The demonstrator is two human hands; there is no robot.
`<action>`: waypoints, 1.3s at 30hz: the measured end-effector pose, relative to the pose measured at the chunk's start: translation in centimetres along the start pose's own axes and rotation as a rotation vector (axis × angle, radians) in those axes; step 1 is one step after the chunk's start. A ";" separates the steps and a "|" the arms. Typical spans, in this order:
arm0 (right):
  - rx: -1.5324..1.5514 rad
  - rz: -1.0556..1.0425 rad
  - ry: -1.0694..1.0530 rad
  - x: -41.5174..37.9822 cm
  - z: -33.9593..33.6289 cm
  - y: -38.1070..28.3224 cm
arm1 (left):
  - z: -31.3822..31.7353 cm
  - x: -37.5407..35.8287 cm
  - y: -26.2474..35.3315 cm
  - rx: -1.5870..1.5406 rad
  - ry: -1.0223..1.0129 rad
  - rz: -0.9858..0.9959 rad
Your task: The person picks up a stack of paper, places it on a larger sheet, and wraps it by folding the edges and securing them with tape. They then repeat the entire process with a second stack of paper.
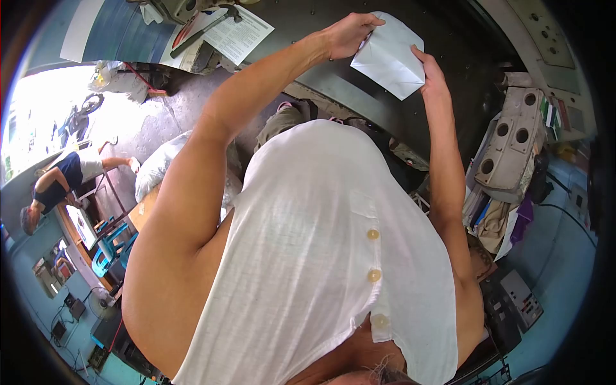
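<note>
A folded piece of white paper [388, 58], shaped somewhat like an envelope or a flat paper bag, is held up above the dark tabletop [333, 83]. My left hand [353, 35] pinches its upper left edge between thumb and fingers. On the opposite side, my right hand [431, 69] grips the right edge, with the thumb lying on the face of the paper. Creases run across the lower part of the sheet. The fingers behind the paper are hidden.
A hammer [204, 32] and a printed sheet [239, 33] lie left of my arms. At right stands a grey metal unit with round holes [511, 144]. Plastic sacks [160, 163] rest on the floor at left, and another person [58, 183] is further off.
</note>
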State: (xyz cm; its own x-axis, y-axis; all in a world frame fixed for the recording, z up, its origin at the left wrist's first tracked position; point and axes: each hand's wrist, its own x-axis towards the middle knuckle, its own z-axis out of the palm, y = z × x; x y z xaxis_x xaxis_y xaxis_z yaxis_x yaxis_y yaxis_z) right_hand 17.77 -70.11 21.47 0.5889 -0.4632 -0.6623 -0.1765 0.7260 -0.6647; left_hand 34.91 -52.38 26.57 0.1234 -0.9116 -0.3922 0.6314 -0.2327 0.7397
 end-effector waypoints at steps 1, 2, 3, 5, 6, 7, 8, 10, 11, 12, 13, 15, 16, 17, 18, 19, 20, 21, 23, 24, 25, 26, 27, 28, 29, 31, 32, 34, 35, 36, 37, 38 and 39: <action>0.012 0.021 -0.010 0.0 -0.3 -0.2 | 0.4 -0.2 0.3 0.026 -0.001 0.017; 0.025 0.032 -0.007 0.1 -0.5 -0.2 | 0.3 0.0 0.4 0.031 -0.016 0.021; 0.038 0.041 -0.005 0.2 -0.6 -0.3 | 0.0 0.3 0.4 0.038 -0.032 0.027; 0.036 0.042 0.003 0.3 -0.8 -0.3 | -0.6 0.8 0.3 0.057 -0.039 0.018; 0.020 0.035 0.007 0.5 -0.9 -0.2 | -1.0 0.8 0.3 0.069 -0.028 0.003; 0.004 0.030 0.011 0.6 -1.0 -0.1 | -1.4 0.7 0.3 0.080 -0.016 -0.013; 0.006 0.029 0.008 0.9 -1.2 -0.1 | -1.8 0.7 0.2 0.058 0.003 -0.006; 0.012 0.031 -0.035 1.7 -2.0 0.2 | -3.4 1.7 -0.7 0.010 0.040 0.003; 0.015 0.031 -0.055 2.0 -2.3 0.3 | -4.0 2.5 -1.2 -0.024 0.056 -0.096; 0.011 0.021 -0.034 2.1 -2.2 0.3 | -4.3 3.5 -1.9 -0.059 0.070 -0.197; 0.006 0.014 -0.013 2.0 -2.1 0.4 | -4.6 4.5 -3.1 -0.096 0.086 -0.300; 0.001 0.005 0.014 1.7 -1.8 0.8 | -4.4 5.4 -4.7 -0.113 -0.027 -0.141; 0.001 0.000 0.020 1.6 -1.6 0.9 | -3.7 5.1 -4.6 -0.095 -0.013 -0.120; 0.001 -0.006 0.026 1.5 -1.5 0.9 | -3.3 4.7 -4.3 -0.077 0.001 -0.098; 0.015 0.002 0.033 1.1 -1.1 1.0 | -3.3 4.7 -4.1 -0.076 -0.009 -0.095; 0.029 0.010 0.038 0.7 -0.8 0.9 | -3.4 4.7 -3.9 -0.075 -0.020 -0.091; 0.044 0.017 0.044 0.3 -0.4 0.9 | -3.4 4.6 -3.7 -0.073 -0.029 -0.088; 0.055 0.012 0.051 0.0 -0.1 1.0 | -3.4 4.5 -3.6 -0.078 -0.030 -0.099; 0.078 -0.004 0.064 -0.6 0.4 0.9 | -3.4 4.3 -3.2 -0.083 -0.033 -0.121; 0.083 0.007 0.068 -1.0 0.7 0.7 | -3.2 4.0 -2.9 -0.080 -0.030 -0.126; 0.088 0.022 0.072 -1.5 0.8 0.6 | -3.0 3.7 -2.8 -0.080 -0.025 -0.133; 0.095 0.038 0.076 -2.0 1.0 0.7 | -2.8 3.3 -2.7 -0.078 -0.020 -0.142; 0.094 0.035 0.072 -2.4 1.0 0.7 | -2.6 3.0 -2.6 -0.084 -0.026 -0.153; 0.093 0.031 0.069 -2.8 1.0 0.8 | -2.4 2.7 -2.4 -0.089 -0.033 -0.164; 0.091 0.026 0.065 -3.2 0.9 0.7 | -2.2 2.5 -2.2 -0.095 -0.041 -0.173; 0.081 0.008 0.069 -4.5 1.4 0.5 | -1.9 2.3 -2.1 -0.089 -0.048 -0.161; 0.078 0.001 0.071 -5.1 1.6 0.5 | -1.8 2.2 -2.1 -0.087 -0.050 -0.157; 0.082 -0.012 0.113 -6.3 2.2 0.6 | -1.9 2.2 -1.9 -0.068 -0.091 -0.166; 0.084 -0.019 0.134 -6.8 2.4 0.6 | -1.9 2.2 -1.8 -0.058 -0.111 -0.171; 0.082 0.003 0.156 -7.7 3.0 0.6 | -1.9 2.0 -1.7 -0.051 -0.117 -0.178; 0.079 0.025 0.178 -8.7 3.7 0.6 | -1.8 1.8 -1.5 -0.044 -0.122 -0.186; 0.076 0.049 0.200 -9.8 4.4 0.6 | -1.7 1.5 -1.5 -0.038 -0.126 -0.194; 0.032 0.064 0.243 -11.3 5.5 0.5 | -1.7 1.2 -1.4 -0.040 -0.138 -0.215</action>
State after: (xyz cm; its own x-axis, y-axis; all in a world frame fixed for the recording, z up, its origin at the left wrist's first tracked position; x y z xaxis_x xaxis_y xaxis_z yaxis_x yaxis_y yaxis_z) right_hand 15.38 -61.71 30.47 0.3695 -0.5220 -0.7688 -0.1796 0.7716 -0.6102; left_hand 35.50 -52.61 24.16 -0.1209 -0.8810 -0.4575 0.6622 -0.4149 0.6240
